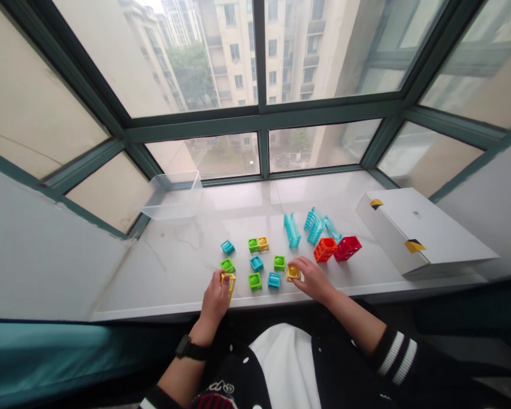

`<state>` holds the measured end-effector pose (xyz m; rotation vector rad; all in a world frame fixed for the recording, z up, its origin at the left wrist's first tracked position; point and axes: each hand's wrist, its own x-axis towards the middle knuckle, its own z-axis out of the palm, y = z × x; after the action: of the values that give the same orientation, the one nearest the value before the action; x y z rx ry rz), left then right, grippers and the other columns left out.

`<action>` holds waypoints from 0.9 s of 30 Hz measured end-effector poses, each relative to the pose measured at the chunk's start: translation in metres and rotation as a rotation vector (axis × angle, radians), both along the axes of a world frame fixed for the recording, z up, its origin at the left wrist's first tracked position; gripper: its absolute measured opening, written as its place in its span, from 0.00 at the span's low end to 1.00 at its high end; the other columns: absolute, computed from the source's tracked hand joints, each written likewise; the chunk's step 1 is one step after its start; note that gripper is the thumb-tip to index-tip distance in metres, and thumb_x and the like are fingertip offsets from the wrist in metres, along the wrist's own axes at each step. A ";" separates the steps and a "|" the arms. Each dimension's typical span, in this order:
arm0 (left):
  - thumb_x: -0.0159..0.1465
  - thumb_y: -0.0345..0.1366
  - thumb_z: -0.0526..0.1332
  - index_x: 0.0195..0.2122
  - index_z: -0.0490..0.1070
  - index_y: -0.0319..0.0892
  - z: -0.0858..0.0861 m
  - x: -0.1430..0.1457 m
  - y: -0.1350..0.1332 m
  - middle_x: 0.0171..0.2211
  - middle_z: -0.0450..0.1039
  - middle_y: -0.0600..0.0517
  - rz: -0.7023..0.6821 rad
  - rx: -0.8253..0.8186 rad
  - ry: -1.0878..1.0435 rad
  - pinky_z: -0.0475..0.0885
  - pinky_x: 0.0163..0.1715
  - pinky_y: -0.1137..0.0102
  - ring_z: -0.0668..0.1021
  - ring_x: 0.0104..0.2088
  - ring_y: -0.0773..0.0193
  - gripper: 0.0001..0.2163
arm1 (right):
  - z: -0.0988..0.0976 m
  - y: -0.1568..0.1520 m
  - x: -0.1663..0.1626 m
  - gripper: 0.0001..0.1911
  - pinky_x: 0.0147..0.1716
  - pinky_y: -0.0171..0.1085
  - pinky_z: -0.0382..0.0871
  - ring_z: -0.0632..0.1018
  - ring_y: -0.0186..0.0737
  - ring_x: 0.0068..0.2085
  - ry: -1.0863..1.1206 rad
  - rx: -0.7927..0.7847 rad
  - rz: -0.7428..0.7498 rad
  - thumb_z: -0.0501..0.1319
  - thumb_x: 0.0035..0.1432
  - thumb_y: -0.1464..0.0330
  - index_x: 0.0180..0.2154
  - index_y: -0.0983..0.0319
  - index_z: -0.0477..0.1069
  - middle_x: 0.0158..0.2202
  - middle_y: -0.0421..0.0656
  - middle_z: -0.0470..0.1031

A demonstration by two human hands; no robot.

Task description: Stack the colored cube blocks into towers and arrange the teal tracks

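Note:
Small plastic cube blocks lie on a white marble window sill (174, 267). My left hand (216, 299) is closed round a yellow open-frame block (230, 281) near the sill's front edge. My right hand (313, 279) pinches a yellow cube (293, 272). Between and behind the hands lie green cubes (254, 280), blue cubes (273, 279) and a green-and-yellow pair (258, 245). An orange grid cube (325, 249) and a red grid cube (347, 247) stand just right of my right hand. Turquoise ribbed track pieces (292, 230) lie behind them.
A clear plastic tub (173, 196) stands at the back left of the sill by the window. A flat white box (421, 233) with yellow tape lies at the right. Window frames close off the back. The sill's front edge runs just under my hands.

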<state>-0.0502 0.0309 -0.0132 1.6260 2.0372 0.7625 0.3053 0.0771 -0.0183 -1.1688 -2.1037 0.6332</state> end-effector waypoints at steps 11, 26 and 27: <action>0.76 0.47 0.50 0.61 0.60 0.43 0.020 0.006 0.029 0.57 0.73 0.37 -0.056 0.015 0.148 0.77 0.50 0.55 0.81 0.52 0.49 0.18 | -0.038 -0.018 -0.031 0.25 0.59 0.54 0.74 0.76 0.54 0.57 -0.077 -0.018 -0.005 0.69 0.56 0.72 0.56 0.56 0.73 0.56 0.50 0.74; 0.72 0.45 0.58 0.65 0.63 0.39 0.039 0.037 0.113 0.60 0.74 0.34 -0.229 -0.225 0.477 0.75 0.48 0.58 0.82 0.53 0.45 0.24 | 0.037 -0.025 0.051 0.20 0.62 0.55 0.71 0.76 0.54 0.60 0.003 0.239 -0.286 0.60 0.68 0.67 0.59 0.55 0.74 0.56 0.51 0.76; 0.73 0.45 0.58 0.66 0.63 0.39 0.038 0.035 0.111 0.62 0.73 0.35 -0.216 -0.191 0.455 0.75 0.50 0.58 0.81 0.55 0.46 0.24 | 0.045 -0.019 0.059 0.19 0.63 0.56 0.70 0.76 0.55 0.60 -0.019 0.266 -0.338 0.59 0.68 0.66 0.59 0.56 0.74 0.56 0.51 0.77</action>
<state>-0.0151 0.1416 0.0253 1.9946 2.0936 0.1208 0.3641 0.0584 0.0268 -1.3347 -1.8732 0.1812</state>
